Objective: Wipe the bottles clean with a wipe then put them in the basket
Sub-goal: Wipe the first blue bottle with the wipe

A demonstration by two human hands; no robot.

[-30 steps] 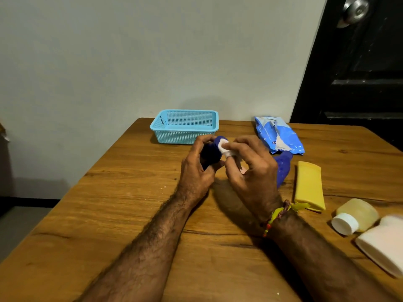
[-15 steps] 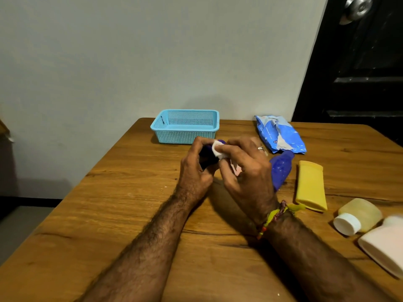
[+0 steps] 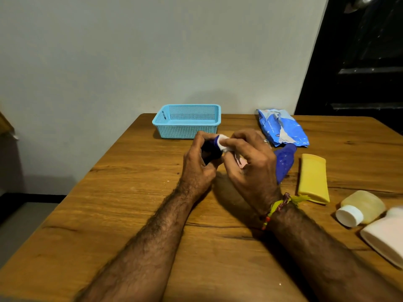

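My left hand (image 3: 197,162) grips a small dark blue bottle (image 3: 212,150), mostly hidden by the fingers. My right hand (image 3: 250,162) pinches a white wipe (image 3: 224,144) and presses it against the bottle's top. Behind them stands the light blue basket (image 3: 187,130), with nothing visible inside. A blue tube (image 3: 283,163) lies just right of my right hand, then a yellow tube (image 3: 313,177), a pale yellow bottle with a white cap (image 3: 362,207) and a white bottle (image 3: 386,235) at the right edge.
A blue wipes pack (image 3: 281,127) lies at the back of the wooden table (image 3: 130,203), right of the basket. A grey wall runs behind the table and a dark door (image 3: 359,62) stands at the far right.
The wipe in my right hand has shifted slightly left over the top of the blue bottle. Both hands stay at the same spot above the table.
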